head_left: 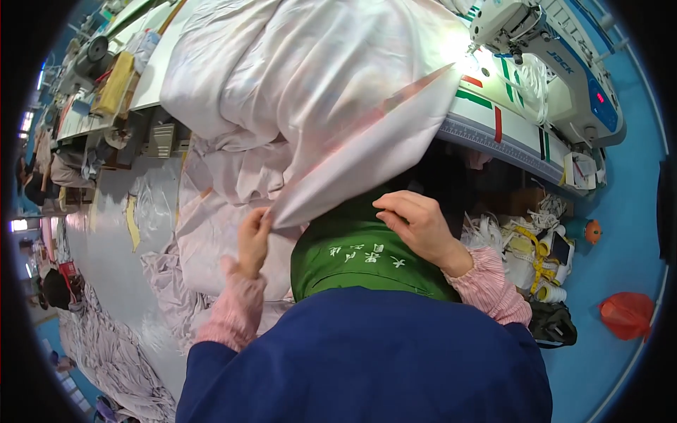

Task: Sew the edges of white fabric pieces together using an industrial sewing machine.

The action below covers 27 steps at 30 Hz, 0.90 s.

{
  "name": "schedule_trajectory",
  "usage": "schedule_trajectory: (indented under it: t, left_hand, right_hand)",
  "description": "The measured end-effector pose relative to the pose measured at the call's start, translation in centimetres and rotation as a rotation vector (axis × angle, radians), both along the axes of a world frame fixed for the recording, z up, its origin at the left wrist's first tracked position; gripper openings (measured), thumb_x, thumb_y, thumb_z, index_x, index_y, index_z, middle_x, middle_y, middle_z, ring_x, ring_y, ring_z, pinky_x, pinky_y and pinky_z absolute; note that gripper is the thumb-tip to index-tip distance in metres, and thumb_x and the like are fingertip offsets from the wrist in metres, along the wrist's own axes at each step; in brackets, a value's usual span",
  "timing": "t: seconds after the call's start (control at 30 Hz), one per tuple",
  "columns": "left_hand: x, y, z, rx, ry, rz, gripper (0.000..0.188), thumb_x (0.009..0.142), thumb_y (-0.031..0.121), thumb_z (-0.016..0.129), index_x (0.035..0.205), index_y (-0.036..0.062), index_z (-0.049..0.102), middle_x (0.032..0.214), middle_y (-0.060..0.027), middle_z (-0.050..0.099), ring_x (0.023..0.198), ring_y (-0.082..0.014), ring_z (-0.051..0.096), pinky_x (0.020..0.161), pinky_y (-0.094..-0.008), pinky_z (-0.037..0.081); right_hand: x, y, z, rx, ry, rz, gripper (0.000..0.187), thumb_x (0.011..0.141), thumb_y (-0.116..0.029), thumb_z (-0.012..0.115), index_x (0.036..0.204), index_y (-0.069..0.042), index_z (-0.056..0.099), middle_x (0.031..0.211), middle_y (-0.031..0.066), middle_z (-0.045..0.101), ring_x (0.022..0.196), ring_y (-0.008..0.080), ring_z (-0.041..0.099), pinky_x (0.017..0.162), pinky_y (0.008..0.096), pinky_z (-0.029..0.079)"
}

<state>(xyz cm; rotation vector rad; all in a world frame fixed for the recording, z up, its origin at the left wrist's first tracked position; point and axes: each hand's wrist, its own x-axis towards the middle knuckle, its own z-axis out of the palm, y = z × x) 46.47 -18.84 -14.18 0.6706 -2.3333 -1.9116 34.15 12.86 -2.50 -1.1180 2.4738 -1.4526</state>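
Observation:
A large pale pink fabric [282, 77] covers the sewing table and drapes off its front edge. My left hand [252, 240] is closed on the fabric's near corner. From there a folded edge runs up and right toward the lit needle area of the sewing machine [564, 63]. My right hand [419, 222] hovers over the green apron [352, 271] on my lap, apart from the fabric. Its thumb and fingers are curled into a pinch, and whether anything small is between them cannot be made out.
Along the table's front edge runs a measuring strip [486, 141]. Yellow tape measure [539, 261], thread and scraps lie below right, near a red bag [626, 315]. More pale fabric [113, 352] is heaped on the left floor. A person [60, 289] is at far left.

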Motion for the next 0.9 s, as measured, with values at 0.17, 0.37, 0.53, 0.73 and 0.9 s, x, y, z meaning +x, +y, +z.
schedule_trajectory:
  t: [0.17,0.37,0.53,0.73,0.9]
  left_hand:
    - [2.3,0.1,16.0,-0.195,0.268,0.142,0.017,0.097,0.015,0.062,0.09,-0.0006,0.063,0.078,0.0047,0.057,0.07,-0.0027,0.047,0.062,-0.0176,0.037]
    - [1.5,4.2,23.3,-0.533,0.522,0.007,0.019,0.091,0.016,0.07,0.084,-0.0013,0.065,0.063,0.0008,0.056,0.055,-0.0048,0.045,0.05,-0.0214,0.034]
    - [1.4,4.7,24.4,-0.62,0.598,-0.036,0.015,0.088,0.013,0.072,0.083,0.0001,0.066,0.059,-0.0043,0.054,0.05,-0.0103,0.046,0.048,-0.0246,0.034]
    - [1.6,5.5,25.0,-0.747,0.674,-0.038,0.016,0.089,0.011,0.068,0.081,-0.0017,0.065,0.06,-0.0002,0.055,0.054,-0.0056,0.046,0.051,-0.0213,0.035]
    - [1.5,5.7,25.3,-0.819,0.702,-0.038,0.013,0.084,0.014,0.075,0.081,0.0031,0.068,0.058,-0.0042,0.056,0.047,-0.0146,0.047,0.047,-0.0275,0.035]
  right_hand:
    - [-1.3,-3.4,5.5,-0.114,0.189,0.043,0.016,0.081,-0.002,0.072,0.096,-0.001,0.067,0.09,0.013,0.068,0.074,0.0278,0.065,0.065,0.0336,0.053]
    - [-3.3,-5.8,9.8,-0.073,0.483,0.081,0.019,0.079,-0.003,0.073,0.097,-0.003,0.067,0.103,0.0109,0.065,0.086,0.0309,0.064,0.072,0.0359,0.052]
    - [-2.1,-5.0,10.6,-0.17,0.521,0.042,0.023,0.075,-0.002,0.075,0.096,-0.004,0.066,0.102,0.0092,0.063,0.084,0.0269,0.063,0.071,0.0347,0.052]
    - [-2.1,-4.8,10.6,-0.144,0.587,0.079,0.023,0.072,-0.001,0.076,0.093,-0.005,0.066,0.101,0.0063,0.062,0.08,0.0238,0.061,0.068,0.0336,0.051]
    - [-2.9,-4.8,11.0,-0.174,0.627,0.121,0.02,0.072,-0.001,0.076,0.087,-0.003,0.063,0.093,0.0063,0.063,0.077,0.0241,0.06,0.066,0.0338,0.05]
